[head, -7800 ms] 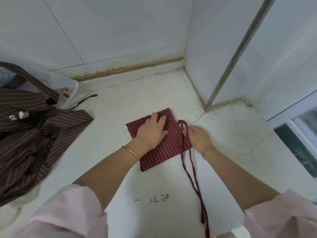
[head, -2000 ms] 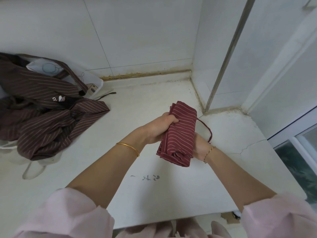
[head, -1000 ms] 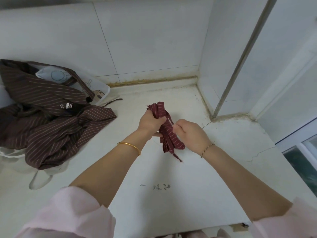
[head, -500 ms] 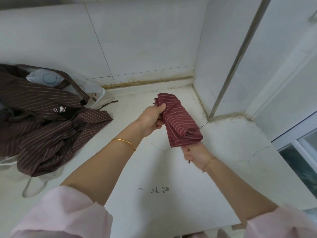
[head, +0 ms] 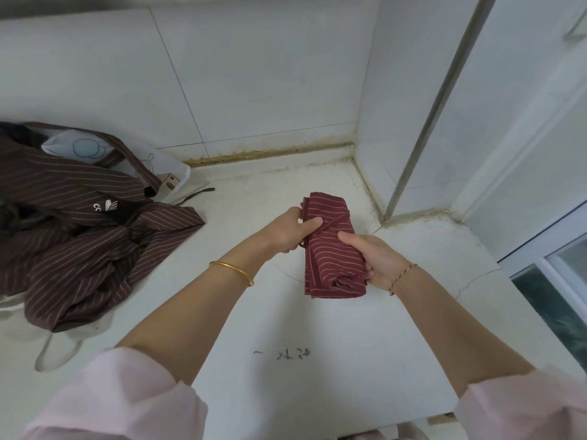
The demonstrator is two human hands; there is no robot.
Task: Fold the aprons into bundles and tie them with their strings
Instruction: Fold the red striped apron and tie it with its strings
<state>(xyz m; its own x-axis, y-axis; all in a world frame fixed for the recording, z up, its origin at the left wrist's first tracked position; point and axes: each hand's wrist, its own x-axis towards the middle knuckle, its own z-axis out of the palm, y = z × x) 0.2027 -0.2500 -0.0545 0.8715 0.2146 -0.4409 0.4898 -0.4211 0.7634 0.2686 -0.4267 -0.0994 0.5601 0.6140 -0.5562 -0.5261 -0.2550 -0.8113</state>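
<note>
A red striped apron point(head: 330, 249) is folded into a thick bundle that I hold above the white counter point(head: 317, 369). My left hand point(head: 290, 230) grips its upper left side, thumb pressed across the wrapped cloth. My right hand point(head: 376, 260) grips the lower right side, fingers curled under the bundle. The strings are wound into the bundle and hardly show. A heap of brown striped aprons point(head: 79, 223) lies at the left.
A white bag point(head: 133, 154) with a small cardboard box sits behind the brown heap by the tiled wall. The counter ends in a corner at the back right, beside a window frame point(head: 546, 249). Dark scribbles mark the counter near me.
The flat folded apron was lifted off the counter and wrapped with its strings. Since half a second ago my right hand rose from below the bundle to grip its right side.
</note>
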